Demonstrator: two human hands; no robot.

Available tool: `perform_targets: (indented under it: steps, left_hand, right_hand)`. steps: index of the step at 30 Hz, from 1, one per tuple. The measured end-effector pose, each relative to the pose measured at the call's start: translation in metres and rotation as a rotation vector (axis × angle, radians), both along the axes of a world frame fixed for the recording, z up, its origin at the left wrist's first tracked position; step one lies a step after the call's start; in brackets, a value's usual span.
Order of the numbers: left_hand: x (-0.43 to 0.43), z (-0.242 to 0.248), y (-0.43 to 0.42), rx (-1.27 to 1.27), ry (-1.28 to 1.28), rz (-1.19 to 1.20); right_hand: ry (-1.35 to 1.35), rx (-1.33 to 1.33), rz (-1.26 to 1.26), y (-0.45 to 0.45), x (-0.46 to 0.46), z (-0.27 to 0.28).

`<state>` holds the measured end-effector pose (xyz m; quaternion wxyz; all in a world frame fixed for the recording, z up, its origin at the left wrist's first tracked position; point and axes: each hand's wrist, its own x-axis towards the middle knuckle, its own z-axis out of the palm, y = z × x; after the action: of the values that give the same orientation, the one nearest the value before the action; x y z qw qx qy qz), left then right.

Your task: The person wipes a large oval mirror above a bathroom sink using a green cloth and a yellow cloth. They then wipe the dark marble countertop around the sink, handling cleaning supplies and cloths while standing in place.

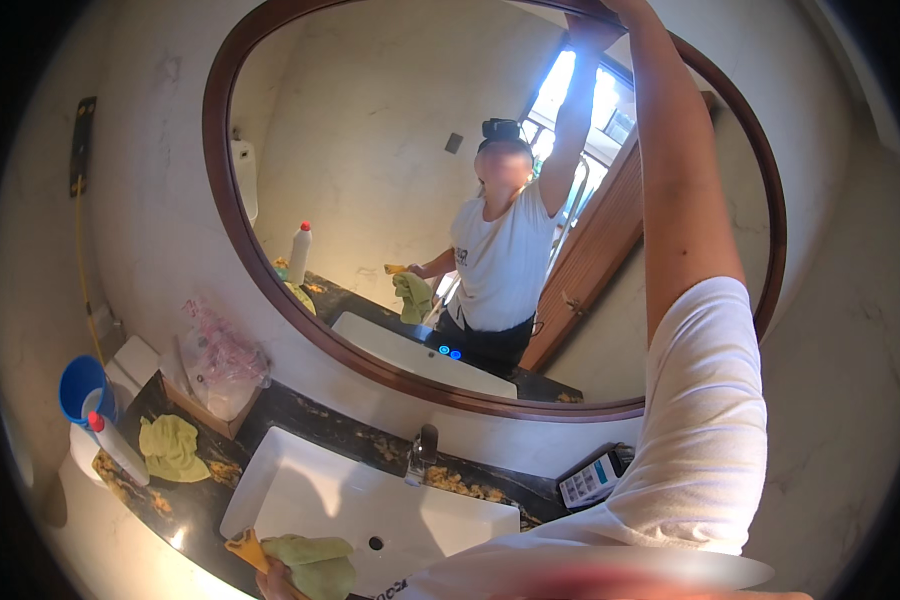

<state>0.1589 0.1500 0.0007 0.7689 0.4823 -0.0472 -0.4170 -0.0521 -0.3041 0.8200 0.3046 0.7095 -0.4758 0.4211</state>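
Note:
My left hand point(274, 580) is at the bottom edge, over the near side of the white basin point(450, 517). It grips a yellow plastic tool point(247, 551), perhaps a scraper, and a folded green cloth point(315, 562) hangs beside it. My right hand point(627, 6) reaches up to the top of the wood-framed mirror point(427, 135); its fingers are cut off by the picture's upper edge. The mirror's reflection shows that raised arm and the left hand with the cloth. What the right fingers do cannot be made out.
A dark stone counter point(307, 409) carries a second green cloth point(171, 448), a white bottle with a red cap point(120, 450), a box with plastic bags point(221, 375) and a printed box point(592, 480). A faucet point(421, 454) rises behind the basin. A blue bucket point(82, 386) stands left.

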Motion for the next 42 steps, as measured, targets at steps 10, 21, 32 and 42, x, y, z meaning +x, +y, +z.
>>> perform_targets:
  steps: [10, 21, 32, 42]
  left_hand:
    - [0.006, -0.01, -0.008, 0.036, -0.051, -0.079]
    - [0.005, 0.018, -0.008, 0.127, -0.087, -0.182]
    - [0.004, 0.016, -0.011, 0.135, -0.115, -0.202]
    - [-0.025, 0.064, -0.039, -0.267, -0.169, -0.222]
  right_hand:
    - [-0.097, 0.054, 0.001, 0.015, 0.009, -0.007]
    - [-0.124, -0.007, -0.046, 0.001, 0.007, 0.003]
    - [0.031, 0.01, -0.118, 0.023, 0.02, -0.021]
    - [0.854, 0.45, 1.227, 0.143, 0.086, -0.399]
